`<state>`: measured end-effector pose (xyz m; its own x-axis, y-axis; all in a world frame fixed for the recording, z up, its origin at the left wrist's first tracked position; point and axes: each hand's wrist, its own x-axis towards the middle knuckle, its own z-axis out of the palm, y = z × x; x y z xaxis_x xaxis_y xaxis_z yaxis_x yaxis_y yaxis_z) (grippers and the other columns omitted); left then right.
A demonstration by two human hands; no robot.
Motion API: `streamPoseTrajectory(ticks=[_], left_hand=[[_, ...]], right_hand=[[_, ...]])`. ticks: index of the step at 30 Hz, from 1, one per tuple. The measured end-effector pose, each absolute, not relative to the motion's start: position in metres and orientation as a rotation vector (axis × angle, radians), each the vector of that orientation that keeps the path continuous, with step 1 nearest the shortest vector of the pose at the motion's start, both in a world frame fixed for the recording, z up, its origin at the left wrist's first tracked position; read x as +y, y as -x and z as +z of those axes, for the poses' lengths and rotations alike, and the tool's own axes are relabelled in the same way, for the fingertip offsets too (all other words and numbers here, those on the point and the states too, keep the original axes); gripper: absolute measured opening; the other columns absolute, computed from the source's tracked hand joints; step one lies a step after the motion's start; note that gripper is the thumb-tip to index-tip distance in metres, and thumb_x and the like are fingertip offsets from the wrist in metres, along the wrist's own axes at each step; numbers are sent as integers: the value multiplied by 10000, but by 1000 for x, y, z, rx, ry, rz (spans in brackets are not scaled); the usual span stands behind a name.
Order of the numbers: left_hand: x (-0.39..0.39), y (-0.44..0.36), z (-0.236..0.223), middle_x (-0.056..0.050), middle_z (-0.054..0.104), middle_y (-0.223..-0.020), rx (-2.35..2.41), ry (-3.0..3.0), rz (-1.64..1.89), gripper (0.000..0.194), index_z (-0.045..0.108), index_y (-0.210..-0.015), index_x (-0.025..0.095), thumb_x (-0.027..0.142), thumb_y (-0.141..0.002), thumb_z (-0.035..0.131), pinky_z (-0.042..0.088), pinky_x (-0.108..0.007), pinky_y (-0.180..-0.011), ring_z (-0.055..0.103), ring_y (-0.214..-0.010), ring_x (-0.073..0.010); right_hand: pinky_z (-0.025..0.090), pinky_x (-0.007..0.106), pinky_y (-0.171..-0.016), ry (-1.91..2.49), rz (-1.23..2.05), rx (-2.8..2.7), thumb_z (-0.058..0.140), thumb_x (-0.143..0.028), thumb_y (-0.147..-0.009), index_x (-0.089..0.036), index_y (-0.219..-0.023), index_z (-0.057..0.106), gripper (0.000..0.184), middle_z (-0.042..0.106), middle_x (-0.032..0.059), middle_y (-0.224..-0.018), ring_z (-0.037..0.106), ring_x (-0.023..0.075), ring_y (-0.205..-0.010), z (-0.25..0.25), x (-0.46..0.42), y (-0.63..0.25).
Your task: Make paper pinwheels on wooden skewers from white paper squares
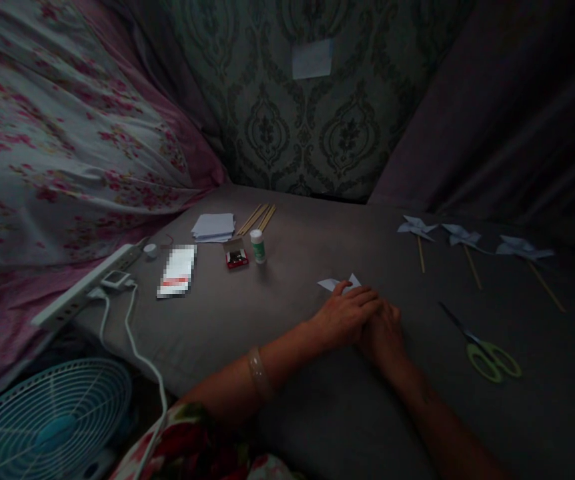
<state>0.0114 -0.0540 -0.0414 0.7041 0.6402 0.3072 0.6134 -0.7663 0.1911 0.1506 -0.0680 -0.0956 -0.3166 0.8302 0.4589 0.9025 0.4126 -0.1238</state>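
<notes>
Overlapping, the left hand point(348, 312) lies across the right hand point(382, 327) at a folded white paper piece point(354, 282), whose pale points stick out past the fingers toward the far edge of the grey cloth-covered surface point(217, 327). The fingertips are hidden, so I cannot tell whether either hand pinches the paper. Green-handled metal scissors point(482, 347) lie right of the hands; three white paper pinwheels on thin wooden sticks point(462, 235) lie beyond, nearer that edge.
</notes>
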Motion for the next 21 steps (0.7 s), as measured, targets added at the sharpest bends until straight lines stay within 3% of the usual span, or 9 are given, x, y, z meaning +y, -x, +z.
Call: streamPoseTrajectory(ticks=[10, 21], left_hand=[[-50, -1, -49, -81, 546, -1372, 1174, -2635, 724, 478, 494, -1325, 238, 141, -867, 398, 253, -462, -1073, 441, -1299, -205], [-49, 5, -51, -75, 629, -1173, 1569, -2379, 862, 364, 575, -1204, 248, 168, -874, 443, 317, -449, -976, 557, -1084, -214]], right_hand=[[322, 384, -760, 1514, -143, -2239, 453, -186, -853, -185, -933, 657, 219, 639, 127, -873, 504, 265, -855, -73, -60, -137], [357, 419, -781, 1507, -128, -2292, 479, -86, -828, -214, -771, 639, 213, 595, 76, -878, 506, 231, -848, -68, -54, -136]])
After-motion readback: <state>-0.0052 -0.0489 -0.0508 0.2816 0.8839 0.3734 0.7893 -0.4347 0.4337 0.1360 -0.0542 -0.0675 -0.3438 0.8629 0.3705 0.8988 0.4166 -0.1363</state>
